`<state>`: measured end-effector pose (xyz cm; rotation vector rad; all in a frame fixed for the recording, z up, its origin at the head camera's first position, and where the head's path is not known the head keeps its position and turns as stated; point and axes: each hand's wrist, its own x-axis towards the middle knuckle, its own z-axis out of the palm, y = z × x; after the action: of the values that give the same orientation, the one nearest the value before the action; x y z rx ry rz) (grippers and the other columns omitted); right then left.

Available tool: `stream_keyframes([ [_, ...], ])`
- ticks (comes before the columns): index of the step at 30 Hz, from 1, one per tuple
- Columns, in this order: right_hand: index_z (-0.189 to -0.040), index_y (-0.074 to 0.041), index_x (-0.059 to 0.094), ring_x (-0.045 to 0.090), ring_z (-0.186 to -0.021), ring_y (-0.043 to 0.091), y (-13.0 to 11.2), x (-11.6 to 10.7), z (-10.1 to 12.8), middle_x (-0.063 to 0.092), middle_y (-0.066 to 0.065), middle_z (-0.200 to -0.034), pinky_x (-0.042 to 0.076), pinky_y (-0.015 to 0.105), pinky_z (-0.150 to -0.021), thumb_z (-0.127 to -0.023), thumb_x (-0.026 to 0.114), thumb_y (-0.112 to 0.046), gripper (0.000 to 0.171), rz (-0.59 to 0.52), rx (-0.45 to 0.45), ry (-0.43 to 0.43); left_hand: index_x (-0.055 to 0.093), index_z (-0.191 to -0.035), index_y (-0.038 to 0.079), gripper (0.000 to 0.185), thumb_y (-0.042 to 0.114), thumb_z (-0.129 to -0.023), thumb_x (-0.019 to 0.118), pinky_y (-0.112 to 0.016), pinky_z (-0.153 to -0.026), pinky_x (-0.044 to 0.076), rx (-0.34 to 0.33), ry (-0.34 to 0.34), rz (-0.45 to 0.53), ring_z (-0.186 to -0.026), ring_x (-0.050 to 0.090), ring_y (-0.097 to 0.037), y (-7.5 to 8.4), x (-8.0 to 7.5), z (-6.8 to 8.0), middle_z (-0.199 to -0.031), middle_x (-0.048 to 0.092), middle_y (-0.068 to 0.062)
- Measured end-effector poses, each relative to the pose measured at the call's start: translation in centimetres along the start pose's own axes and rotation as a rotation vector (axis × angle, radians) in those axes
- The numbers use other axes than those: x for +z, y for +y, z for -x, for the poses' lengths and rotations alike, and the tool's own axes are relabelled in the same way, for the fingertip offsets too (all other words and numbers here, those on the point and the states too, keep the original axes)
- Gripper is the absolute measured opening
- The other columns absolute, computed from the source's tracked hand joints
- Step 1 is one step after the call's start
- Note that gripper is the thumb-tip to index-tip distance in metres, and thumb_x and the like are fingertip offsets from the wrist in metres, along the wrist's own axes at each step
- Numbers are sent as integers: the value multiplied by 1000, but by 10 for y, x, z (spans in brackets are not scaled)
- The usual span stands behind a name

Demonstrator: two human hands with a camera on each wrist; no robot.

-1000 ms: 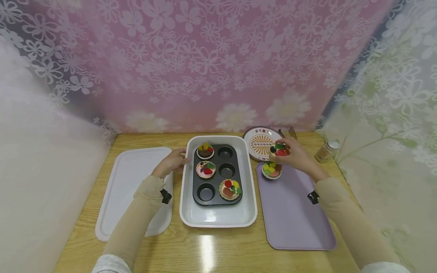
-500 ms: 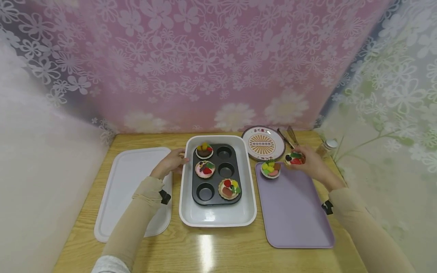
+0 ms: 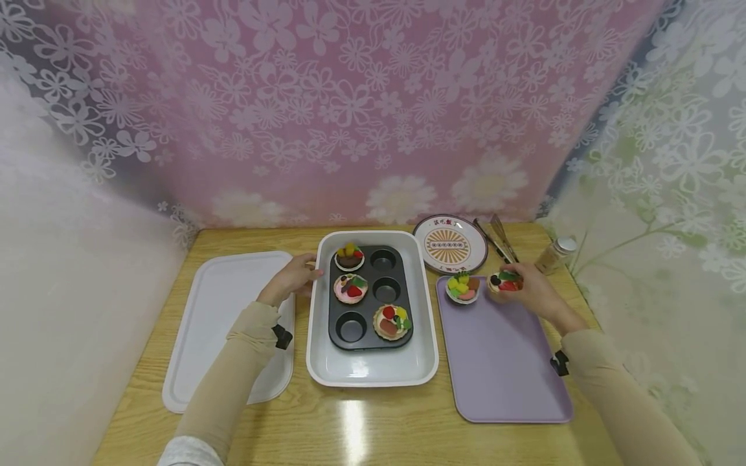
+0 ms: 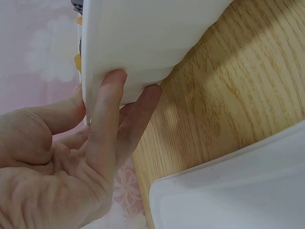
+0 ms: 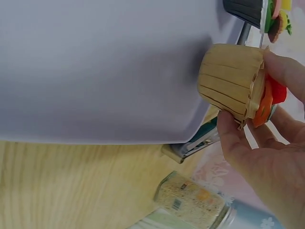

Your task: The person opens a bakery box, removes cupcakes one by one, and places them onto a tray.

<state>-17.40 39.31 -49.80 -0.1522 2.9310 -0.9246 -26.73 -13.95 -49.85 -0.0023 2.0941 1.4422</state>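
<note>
Wooden table (image 3: 373,427) bears white tray (image 3: 227,304), baking dish (image 3: 373,372), lilac tray (image 3: 507,369), plate (image 3: 449,244).

Plate (image 3: 449,244) lettering too small

On the surface (image 3: 373,421) three trays lie in a row: the lid (image 3: 215,323) left, the dish (image 3: 373,369) in the middle with the muffin tin (image 3: 373,327) in it, the tray (image 3: 501,362) right. Behind the tray sit the plate (image 3: 450,244), tongs (image 3: 495,236) and jar (image 3: 556,254).
</note>
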Motion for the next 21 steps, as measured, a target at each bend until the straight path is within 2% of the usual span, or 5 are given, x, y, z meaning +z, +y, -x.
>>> stream_keyframes([
  [7, -132, 5, 52, 49, -115, 40, 11, 6, 1, 52, 29, -128, 41, 49, -93, -82, 79, -18, 62, 8, -5, 11, 36, -148, 10, 49, 16, -102, 51, -39, -77, 61, -5, 7, -30, -115, 62, -38, -1, -1, 0, -141, 50, -24],
  [13, -132, 6, 51, 46, -118, 41, 15, 9, 1, 50, 28, -130, 40, 49, -95, -81, 81, -22, 65, -16, -23, 15, 36, -148, 10, 49, 16, -102, 51, -41, -78, 61, -5, 10, -11, -115, 62, -38, -3, -1, -1, -141, 50, -24],
  [18, -145, 4, 37, 39, -127, 45, 6, 2, 2, 39, 32, -143, 36, 57, -100, -80, 81, -25, 83, -35, -7, -16, 34, -150, 11, 51, 16, -102, 51, -40, -79, 60, 6, 3, -13, -117, 61, -37, -3, 0, 0, -145, 46, -23],
  [21, -152, -1, 26, 32, -134, 48, -11, -6, -2, 31, 32, -150, 33, 63, -103, -80, 81, -28, 94, -43, -14, -12, 34, -150, 12, 51, 16, -102, 51, -39, -79, 60, -1, 11, -21, -119, 60, -37, -2, 0, 1, -146, 46, -22],
])
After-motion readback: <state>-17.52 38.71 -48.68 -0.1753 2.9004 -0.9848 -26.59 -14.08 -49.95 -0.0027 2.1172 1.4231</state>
